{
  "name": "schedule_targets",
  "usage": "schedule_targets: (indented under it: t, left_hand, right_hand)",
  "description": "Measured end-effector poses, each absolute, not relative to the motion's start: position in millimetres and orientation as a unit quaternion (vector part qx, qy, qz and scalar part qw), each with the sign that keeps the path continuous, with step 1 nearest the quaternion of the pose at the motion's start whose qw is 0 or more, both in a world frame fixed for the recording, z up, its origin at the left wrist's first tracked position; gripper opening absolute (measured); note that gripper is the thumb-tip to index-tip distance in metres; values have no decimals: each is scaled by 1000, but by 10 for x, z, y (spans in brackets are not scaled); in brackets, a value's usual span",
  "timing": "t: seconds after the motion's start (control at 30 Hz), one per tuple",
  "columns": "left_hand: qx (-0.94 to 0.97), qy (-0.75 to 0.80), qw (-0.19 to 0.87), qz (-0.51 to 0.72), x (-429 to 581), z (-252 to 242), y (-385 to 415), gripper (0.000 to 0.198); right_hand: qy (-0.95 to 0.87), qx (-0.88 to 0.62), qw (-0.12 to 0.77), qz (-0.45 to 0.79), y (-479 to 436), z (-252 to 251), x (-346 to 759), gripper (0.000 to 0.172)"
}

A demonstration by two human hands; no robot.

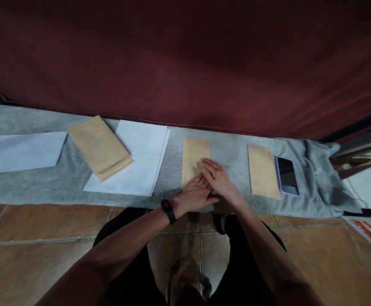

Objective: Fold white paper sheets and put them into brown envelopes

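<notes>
A tan envelope [193,153] with small red print lies upright on the grey cloth in front of me. My left hand [196,195], below a black wristband, rests flat over the envelope's lower end with its fingers stretched out. My right hand [217,176] lies across the envelope's lower right edge, its fingertips meeting the left hand's fingers. Its fingers look extended and flat. The hands cover the envelope's lower right corner.
Several tan envelopes [97,144] are stacked at an angle on white paper sheets [140,144]. Another white paper [24,151] is at far left. To the right lie a single envelope [263,172] and a phone [287,175]. A dark red curtain [185,63] hangs behind the cloth-covered surface [230,148].
</notes>
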State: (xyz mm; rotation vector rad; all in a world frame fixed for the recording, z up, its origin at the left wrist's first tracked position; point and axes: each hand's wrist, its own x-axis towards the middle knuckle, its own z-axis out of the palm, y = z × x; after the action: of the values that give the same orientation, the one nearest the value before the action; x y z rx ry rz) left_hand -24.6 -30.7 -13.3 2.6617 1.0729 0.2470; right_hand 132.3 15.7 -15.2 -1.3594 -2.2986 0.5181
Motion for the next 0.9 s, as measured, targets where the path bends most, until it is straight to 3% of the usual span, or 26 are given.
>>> schedule_targets:
  t: [0.33,0.7,0.9]
  left_hand:
    - [921,320,208,86,-279,-54,-489,72]
    - [937,288,174,93,-320,-77,-576,81]
    - [946,265,165,81,-401,-20,-596,75]
  right_hand:
    - [-863,-461,80,189,257,-138,1246,55]
    - [-819,-551,108,121,505,-269,999,65]
    - [-811,-563,105,123,484,-255,962,67]
